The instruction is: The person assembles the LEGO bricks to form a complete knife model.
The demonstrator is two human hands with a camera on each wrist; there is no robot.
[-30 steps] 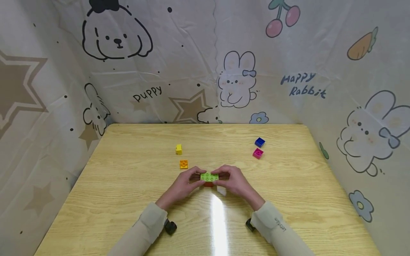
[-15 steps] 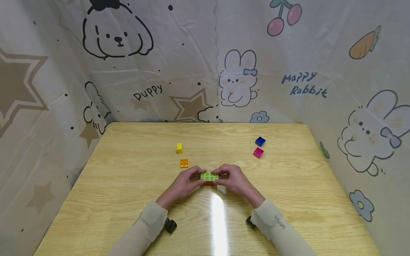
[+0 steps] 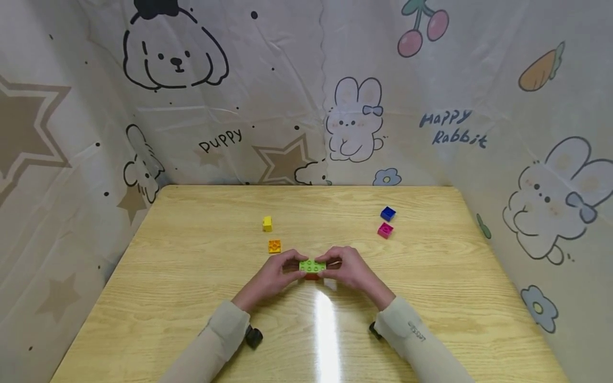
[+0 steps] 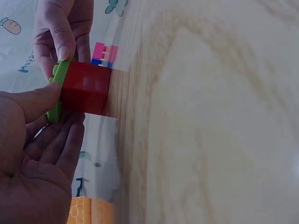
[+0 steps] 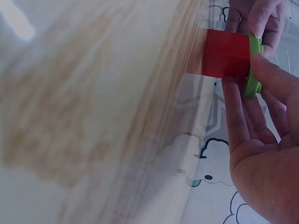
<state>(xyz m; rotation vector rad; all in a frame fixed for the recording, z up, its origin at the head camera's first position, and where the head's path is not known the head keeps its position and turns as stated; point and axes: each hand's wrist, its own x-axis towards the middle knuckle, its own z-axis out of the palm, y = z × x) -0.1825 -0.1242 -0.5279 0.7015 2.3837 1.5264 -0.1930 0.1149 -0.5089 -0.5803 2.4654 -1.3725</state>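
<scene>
Crosswise, green brick (image 3: 312, 266), studs (image 3: 309, 268) up.

Free room beyond held bricks (image 3: 313, 266)

At centre frame, the red block (image 4: 86, 88) looked like smooth, glossy plastic, and the studded green plate (image 3: 312, 266) plastic too. The wood-grained counter (image 3: 191, 266) was smooth and shiny, with glare at lower centre. Creased, faintly lustrous sheeting (image 3: 287, 48) filled the top; the sleeves (image 3: 426, 343) at the bottom looked matt cloth.
</scene>
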